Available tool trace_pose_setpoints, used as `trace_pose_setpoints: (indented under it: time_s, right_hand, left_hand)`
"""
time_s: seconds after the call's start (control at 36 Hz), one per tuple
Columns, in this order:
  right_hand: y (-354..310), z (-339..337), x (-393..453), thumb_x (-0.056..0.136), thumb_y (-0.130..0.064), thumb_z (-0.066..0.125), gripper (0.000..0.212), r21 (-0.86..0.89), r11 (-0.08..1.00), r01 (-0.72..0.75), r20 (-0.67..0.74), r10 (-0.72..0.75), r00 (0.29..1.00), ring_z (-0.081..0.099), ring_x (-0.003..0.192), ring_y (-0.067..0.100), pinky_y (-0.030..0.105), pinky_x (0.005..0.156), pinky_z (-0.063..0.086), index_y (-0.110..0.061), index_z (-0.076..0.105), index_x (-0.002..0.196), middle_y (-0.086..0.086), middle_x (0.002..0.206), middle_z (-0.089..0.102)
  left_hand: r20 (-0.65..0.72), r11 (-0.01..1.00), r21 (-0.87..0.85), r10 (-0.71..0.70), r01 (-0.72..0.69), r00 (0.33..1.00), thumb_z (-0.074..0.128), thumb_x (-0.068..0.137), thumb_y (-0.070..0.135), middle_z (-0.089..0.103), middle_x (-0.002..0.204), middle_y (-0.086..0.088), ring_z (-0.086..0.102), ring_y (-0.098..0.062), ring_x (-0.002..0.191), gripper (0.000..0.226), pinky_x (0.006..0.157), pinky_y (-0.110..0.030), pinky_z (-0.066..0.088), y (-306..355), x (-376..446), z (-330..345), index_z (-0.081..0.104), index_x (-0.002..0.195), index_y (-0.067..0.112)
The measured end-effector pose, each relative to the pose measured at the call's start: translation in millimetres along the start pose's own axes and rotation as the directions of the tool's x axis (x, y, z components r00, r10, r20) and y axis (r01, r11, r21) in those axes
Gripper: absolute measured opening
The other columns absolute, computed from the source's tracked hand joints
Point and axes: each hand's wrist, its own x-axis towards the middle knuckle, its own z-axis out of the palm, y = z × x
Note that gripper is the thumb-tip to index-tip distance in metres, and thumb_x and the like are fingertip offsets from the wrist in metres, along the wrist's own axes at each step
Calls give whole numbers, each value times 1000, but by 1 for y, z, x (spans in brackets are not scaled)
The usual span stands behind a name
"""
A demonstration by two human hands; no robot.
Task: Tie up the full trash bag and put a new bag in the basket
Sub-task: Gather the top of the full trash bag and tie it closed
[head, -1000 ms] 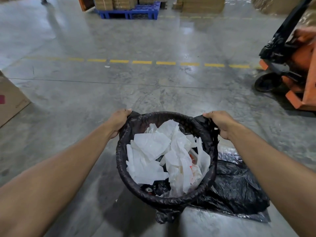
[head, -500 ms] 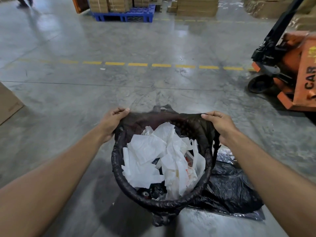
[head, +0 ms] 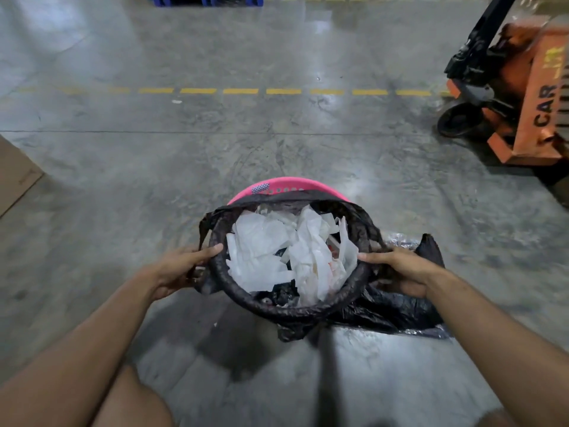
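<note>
A full black trash bag point(head: 289, 309) stuffed with white paper scraps point(head: 277, 251) sits in a pink basket point(head: 286, 188) on the concrete floor. The bag's rolled rim has come off the basket's far edge, where the pink rim shows. My left hand point(head: 181, 266) grips the bag's rim on the left side. My right hand point(head: 400, 269) grips the rim on the right. A second black bag point(head: 409, 306) lies flat on the floor under my right hand, beside the basket.
An orange pallet jack point(head: 523, 103) stands at the right. A cardboard box point(head: 15, 177) corner sits at the left edge. A dashed yellow line point(head: 240, 91) crosses the floor beyond the basket, and a blue pallet point(head: 203, 0) is at the far top.
Both hands slid from the bag's far corners back along the rim to its sides. The bag's far edge peeled off, baring the pink basket rim. The view tilted down.
</note>
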Motion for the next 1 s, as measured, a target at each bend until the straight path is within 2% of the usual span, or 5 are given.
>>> trace_pose_setpoints:
  time_s: [0.22,0.36,0.5,0.81,1.0]
  right_hand:
    - [16,-6,-23,71,-3,86,31,-88,995,-36,-31,33,999,76,98,34,44,92,61,-7,81,102,20,111,78]
    - [17,-19,-38,50,-30,100,42,-327,945,5,-96,-38,995,69,71,23,29,64,55,-10,79,81,11,92,78]
    - [-5,-26,-60,72,-13,85,30,-235,961,146,-93,-172,981,50,41,6,15,39,39,7,73,91,8,67,65]
    - [-72,-5,-48,96,-17,67,13,-195,881,431,-288,-472,833,69,84,22,39,89,49,-15,75,88,10,98,80]
    - [-108,12,-60,95,-10,64,17,61,837,544,-297,-505,810,63,58,11,25,70,52,-11,69,78,-2,61,68]
  left_hand:
    - [-57,998,-67,-4,0,998,71,93,26,79,93,-4,75,-9,72,14,62,-20,59,-13,-25,11,76,100,14]
    - [-228,997,-38,63,-74,972,71,91,14,71,82,-8,69,-6,59,11,67,-20,60,-16,-34,2,69,81,14]
    - [-161,987,-60,141,-152,977,75,78,20,77,90,-10,73,-15,71,19,78,-28,62,1,-60,-15,76,93,7]
    - [-230,892,-309,265,-329,936,55,101,30,67,75,8,67,-10,79,31,78,-28,53,73,-65,-17,69,74,25]
    - [-298,811,-168,500,-560,813,55,102,25,58,70,6,59,-5,63,28,72,-23,49,114,-58,6,66,76,23]
